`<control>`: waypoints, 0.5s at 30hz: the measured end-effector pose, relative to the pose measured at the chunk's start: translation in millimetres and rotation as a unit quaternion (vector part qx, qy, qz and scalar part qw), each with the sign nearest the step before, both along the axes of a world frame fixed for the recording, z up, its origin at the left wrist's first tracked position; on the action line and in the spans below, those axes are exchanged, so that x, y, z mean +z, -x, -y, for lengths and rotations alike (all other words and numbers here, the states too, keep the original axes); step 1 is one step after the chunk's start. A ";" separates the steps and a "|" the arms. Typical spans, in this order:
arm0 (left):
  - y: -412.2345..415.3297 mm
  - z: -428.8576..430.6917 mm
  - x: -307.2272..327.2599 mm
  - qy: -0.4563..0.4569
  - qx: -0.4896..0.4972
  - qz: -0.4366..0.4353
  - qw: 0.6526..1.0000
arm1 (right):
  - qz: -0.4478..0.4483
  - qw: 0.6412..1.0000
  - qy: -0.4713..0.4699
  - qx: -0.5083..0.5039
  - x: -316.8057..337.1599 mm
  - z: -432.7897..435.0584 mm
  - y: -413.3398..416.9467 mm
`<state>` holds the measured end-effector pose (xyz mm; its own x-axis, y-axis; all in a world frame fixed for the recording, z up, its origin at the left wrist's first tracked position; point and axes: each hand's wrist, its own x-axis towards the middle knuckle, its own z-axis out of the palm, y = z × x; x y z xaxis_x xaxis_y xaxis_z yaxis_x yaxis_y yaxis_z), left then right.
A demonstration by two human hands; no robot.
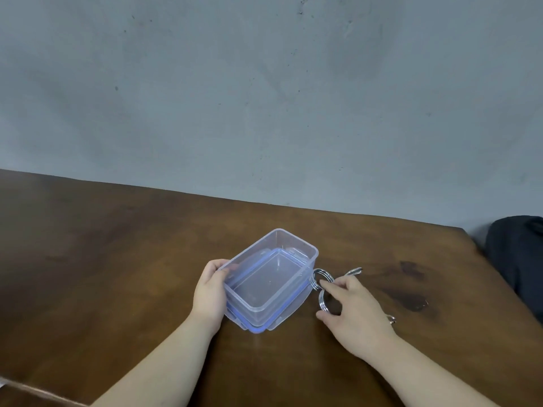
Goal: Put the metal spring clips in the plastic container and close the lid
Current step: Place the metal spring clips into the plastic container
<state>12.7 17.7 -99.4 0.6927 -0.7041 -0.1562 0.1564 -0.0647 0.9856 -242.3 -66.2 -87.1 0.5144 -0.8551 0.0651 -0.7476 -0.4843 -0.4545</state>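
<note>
Grey wall (264, 98) behind brown wooden surface (117, 259). Clear plastic container (269, 279) open, sits on blue-rimmed lid (255, 329). Left hand (210, 292) grips container's left wall. Right hand (357, 312) over metal spring clips (323, 284) just right of container; fingers (330, 284) spread, touching clips, not closed on them.

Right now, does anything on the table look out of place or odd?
The lid sits underneath the plastic container, which stands on it. The metal spring clips lie on the table against the container's right side, none inside. Nothing looks spilled or damaged.
</note>
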 end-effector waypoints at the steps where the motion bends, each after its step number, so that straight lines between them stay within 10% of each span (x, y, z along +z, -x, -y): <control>1: -3.3 3.1 -0.1 -0.001 -0.006 0.002 1.000 | 0.034 0.999 -0.005 -0.011 6.9 1.7 0.3; 6: -16.5 18.4 -5.2 -0.007 -0.037 0.032 0.999 | 0.137 0.990 -0.021 0.025 68.5 17.3 -18.6; 15: -40.1 46.6 -10.1 0.038 -0.078 0.049 0.995 | -0.143 0.949 0.055 0.275 109.6 45.3 -121.3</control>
<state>52.8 -28.9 -109.5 0.5840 -0.8110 -0.0357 0.0529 -0.0058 0.9986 -121.0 -111.5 22.5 0.8911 -0.4482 -0.0710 -0.4530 -0.8698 -0.1955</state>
